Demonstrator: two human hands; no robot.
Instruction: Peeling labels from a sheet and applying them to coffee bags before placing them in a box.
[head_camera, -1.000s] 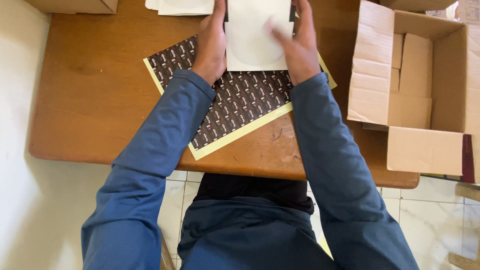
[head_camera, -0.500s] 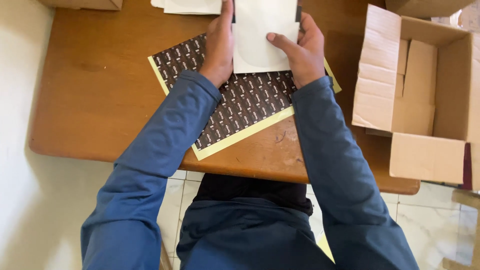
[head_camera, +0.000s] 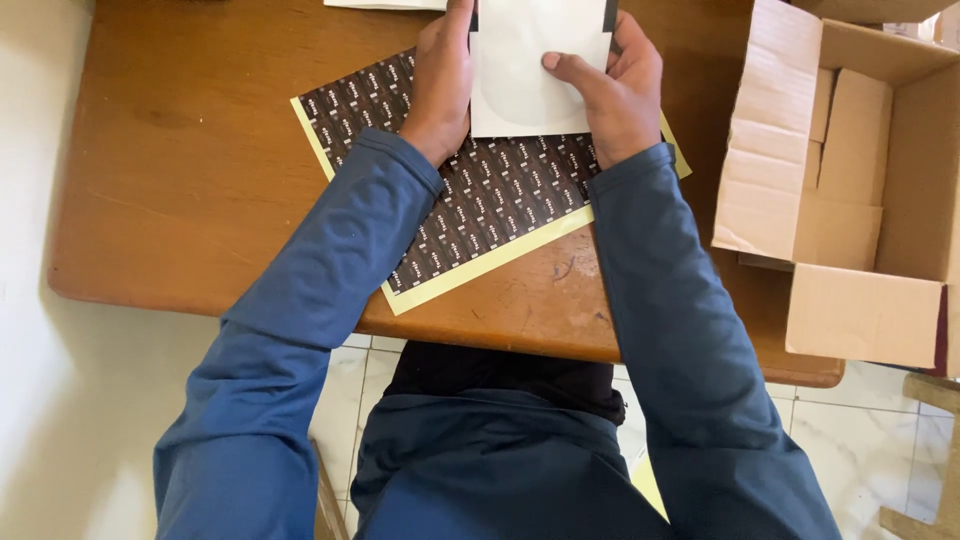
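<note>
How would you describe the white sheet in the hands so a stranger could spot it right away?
Start at the wooden table and find the dark patterned sheet with a yellow border lying on it. Just above that sheet, the left hand and right hand hold the white sheet between them. It is plain white with dark strips at its upper corners, unlike the patterned sheet below and the brown cardboard box at right.

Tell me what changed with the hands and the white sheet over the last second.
The right hand shifted its thumb onto the face of the white sheet, where its fingers lay flatter before. The left hand keeps the sheet's left edge. The patterned sheet and the cardboard box stayed put.
</note>
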